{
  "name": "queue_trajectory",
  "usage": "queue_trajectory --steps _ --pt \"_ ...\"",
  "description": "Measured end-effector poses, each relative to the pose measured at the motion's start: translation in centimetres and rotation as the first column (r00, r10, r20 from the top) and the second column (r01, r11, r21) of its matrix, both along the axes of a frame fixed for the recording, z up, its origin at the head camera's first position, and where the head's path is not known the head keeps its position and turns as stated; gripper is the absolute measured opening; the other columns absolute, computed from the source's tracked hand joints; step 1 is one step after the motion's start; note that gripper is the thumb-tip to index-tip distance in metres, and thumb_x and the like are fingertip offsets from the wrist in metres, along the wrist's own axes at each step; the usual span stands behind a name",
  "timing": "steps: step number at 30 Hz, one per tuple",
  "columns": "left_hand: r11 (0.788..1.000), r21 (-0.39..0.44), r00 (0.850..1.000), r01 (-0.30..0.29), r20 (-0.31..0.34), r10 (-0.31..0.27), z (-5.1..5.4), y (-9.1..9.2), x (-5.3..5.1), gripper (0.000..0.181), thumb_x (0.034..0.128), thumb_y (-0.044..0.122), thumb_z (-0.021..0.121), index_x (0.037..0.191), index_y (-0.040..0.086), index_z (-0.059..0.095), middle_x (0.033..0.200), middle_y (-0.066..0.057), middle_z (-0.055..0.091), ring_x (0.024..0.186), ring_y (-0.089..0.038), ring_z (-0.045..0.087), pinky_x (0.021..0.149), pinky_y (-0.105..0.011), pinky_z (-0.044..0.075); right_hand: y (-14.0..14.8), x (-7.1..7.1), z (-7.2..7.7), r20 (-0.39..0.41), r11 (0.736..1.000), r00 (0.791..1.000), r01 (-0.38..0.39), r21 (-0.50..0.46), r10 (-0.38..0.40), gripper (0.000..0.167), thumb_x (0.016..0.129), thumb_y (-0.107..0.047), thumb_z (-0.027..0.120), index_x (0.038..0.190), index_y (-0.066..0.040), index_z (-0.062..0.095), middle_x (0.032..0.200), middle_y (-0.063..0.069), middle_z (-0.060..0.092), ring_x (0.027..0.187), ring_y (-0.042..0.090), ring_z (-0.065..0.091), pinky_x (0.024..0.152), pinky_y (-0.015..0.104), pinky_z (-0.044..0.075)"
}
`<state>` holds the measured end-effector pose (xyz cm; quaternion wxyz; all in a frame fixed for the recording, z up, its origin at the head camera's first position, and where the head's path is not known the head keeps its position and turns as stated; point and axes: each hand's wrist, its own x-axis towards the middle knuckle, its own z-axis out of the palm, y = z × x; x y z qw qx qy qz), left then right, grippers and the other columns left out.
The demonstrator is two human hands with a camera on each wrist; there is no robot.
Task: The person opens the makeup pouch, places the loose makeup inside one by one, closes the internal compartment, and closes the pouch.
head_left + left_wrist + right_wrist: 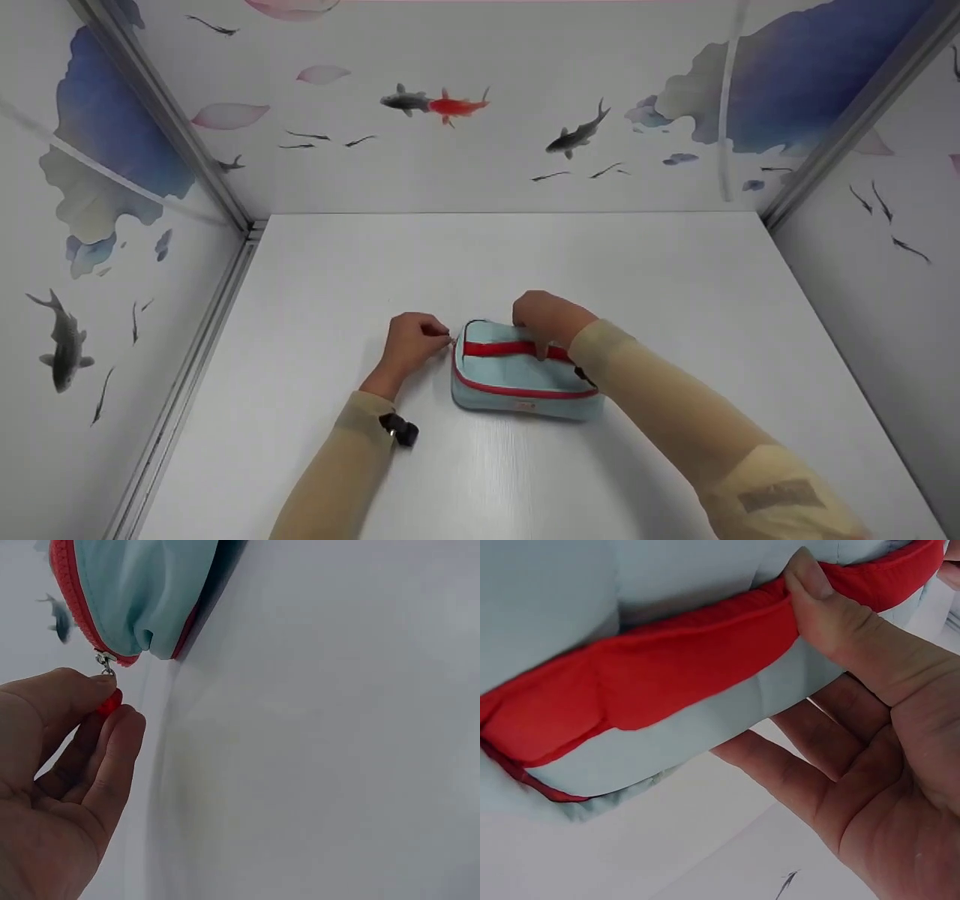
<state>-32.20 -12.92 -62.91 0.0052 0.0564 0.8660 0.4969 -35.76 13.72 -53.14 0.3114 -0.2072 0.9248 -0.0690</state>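
A light blue zippered pouch (487, 373) with red trim lies on the white table. At its left end, my left hand (411, 345) pinches the zipper pull (112, 701), a red piece on a small metal link, between thumb and fingers. The link hangs from the slider (105, 658) at the end of the red zipper (71, 596). My right hand (551, 319) grips the pouch from its far side. Its thumb (814, 581) presses on the red strap (697, 664) across the top, and the other fingers go behind the fabric, their tips partly hidden.
White panels with painted fish and petals stand at the back (465, 165) and both sides of the white table (337, 255). Metal rails (180, 112) run along the corners. A small black device (399, 430) sits on the left wrist.
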Motion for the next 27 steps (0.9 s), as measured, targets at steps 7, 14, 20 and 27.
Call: queue_trajectory --steps 7,14,20,27 --pt "0.999 -0.033 1.0 0.005 0.012 -0.004 -0.1 0.4 -1.3 0.006 0.0878 0.008 0.084 0.094 0.01 0.084 0.089 -0.001 0.079 0.085 -0.016 0.068 0.08 -0.033 0.059 0.0 0.0 -0.2 0.019 0.999 0.999 0.043 -0.028 -0.042 0.044 0.083 -0.001 0.089 0.122 -0.012 0.073 0.115 0.005 0.072 0.107 0.025 0.065 0.098 0.045 0.061" --pt "0.998 -0.049 0.999 0.044 0.01 -0.044 -0.1 0.7 -2.2 0.007 0.0893 0.009 0.083 0.096 0.011 0.085 0.091 0.0 0.078 0.089 -0.017 0.068 0.085 -0.037 0.059 0.5 -0.4 -0.4 0.059 0.994 0.994 0.094 -0.054 -0.091 0.047 0.081 -0.002 0.09 0.122 -0.016 0.074 0.115 0.001 0.071 0.109 0.024 0.064 0.097 0.045 0.061" --pt "0.996 -0.068 0.998 0.065 0.005 -0.065 -0.2 0.9 -2.8 0.008 0.0909 0.007 0.083 0.097 0.012 0.085 0.093 0.0 0.079 0.093 -0.018 0.068 0.089 -0.038 0.059 0.7 -0.7 -0.7 0.062 0.996 0.996 0.07 -0.054 -0.067 0.05 0.083 -0.003 0.089 0.129 -0.015 0.073 0.119 0.002 0.071 0.111 0.024 0.063 0.1 0.045 0.06" --pt "0.989 -0.108 0.994 0.105 0.011 -0.105 -0.1 1.6 -3.9 0.011 0.0927 0.006 0.08 0.098 0.013 0.085 0.096 0.0 0.079 0.096 -0.019 0.069 0.092 -0.04 0.059 0.8 -0.6 -0.4 0.026 0.999 0.999 -0.03 -0.036 0.031 0.041 0.084 -0.004 0.089 0.123 -0.012 0.076 0.114 0.003 0.073 0.106 0.024 0.065 0.097 0.043 0.061"
